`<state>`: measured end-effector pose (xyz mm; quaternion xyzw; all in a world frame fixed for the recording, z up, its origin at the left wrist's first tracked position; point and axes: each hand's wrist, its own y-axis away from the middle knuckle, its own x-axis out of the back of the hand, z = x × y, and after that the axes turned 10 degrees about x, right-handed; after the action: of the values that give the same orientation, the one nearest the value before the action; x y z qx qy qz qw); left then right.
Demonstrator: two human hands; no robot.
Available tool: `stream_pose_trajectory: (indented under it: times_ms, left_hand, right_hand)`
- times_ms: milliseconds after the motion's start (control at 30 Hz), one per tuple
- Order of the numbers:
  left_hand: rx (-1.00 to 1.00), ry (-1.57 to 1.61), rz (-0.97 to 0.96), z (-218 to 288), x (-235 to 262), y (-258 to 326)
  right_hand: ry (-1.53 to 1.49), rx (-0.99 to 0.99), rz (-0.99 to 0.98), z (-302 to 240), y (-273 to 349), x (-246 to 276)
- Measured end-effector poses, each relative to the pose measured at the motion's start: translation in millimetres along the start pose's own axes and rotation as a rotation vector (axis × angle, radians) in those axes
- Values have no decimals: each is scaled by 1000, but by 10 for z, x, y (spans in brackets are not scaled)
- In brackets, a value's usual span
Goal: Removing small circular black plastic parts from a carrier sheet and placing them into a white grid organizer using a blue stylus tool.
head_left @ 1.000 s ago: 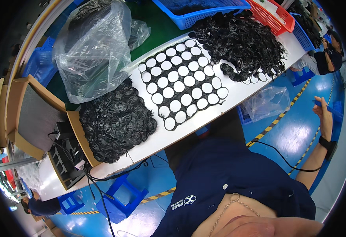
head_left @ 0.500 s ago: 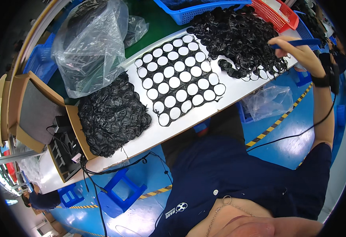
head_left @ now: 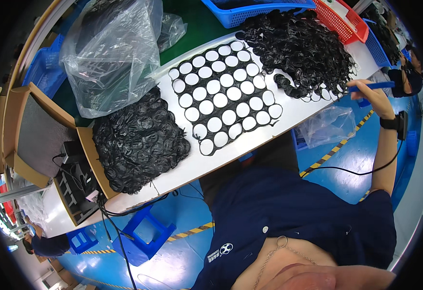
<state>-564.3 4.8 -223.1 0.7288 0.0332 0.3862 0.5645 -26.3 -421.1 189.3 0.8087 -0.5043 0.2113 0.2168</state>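
My right hand [head_left: 376, 100] is closed around a slim blue stick-like tool [head_left: 373, 85], whose exact kind I cannot make out. It hovers at the table's right end, just beside a tangled heap of thin black rings [head_left: 298, 50]. To the left of that heap lies a flat grid of black rings [head_left: 226, 91] in slanting rows, with white showing through the round openings. Farther left a second, denser mound of black rings [head_left: 139, 140] sits against a cardboard box. My left hand is out of view.
The white table [head_left: 173, 176] runs diagonally. A clear plastic bag [head_left: 112, 58], a blue basket [head_left: 235, 18] and a red basket [head_left: 339, 24] stand along its far side. An open cardboard box [head_left: 90, 159] is at left. Cables [head_left: 139, 205] hang near blue stools. Another person [head_left: 412, 72] is at far right.
My right hand, with the blue tool, has moved nearer to me and slightly right, off the edge of the right heap. The view has shifted a little; the ring grid looks the same.
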Motion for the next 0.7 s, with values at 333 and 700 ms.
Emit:
stream_pose_trajectory:
  times_ms: [333, 700]
  left_hand:
    - [-38, -8, -53, -130, -44, 17]
    - [-106, 26, -62, -215, -168, -68]
  right_hand:
    - [-249, -625, 486, 1123, 1399, 1170]
    - [-99, -902, 773, -281, 2875, 2858]
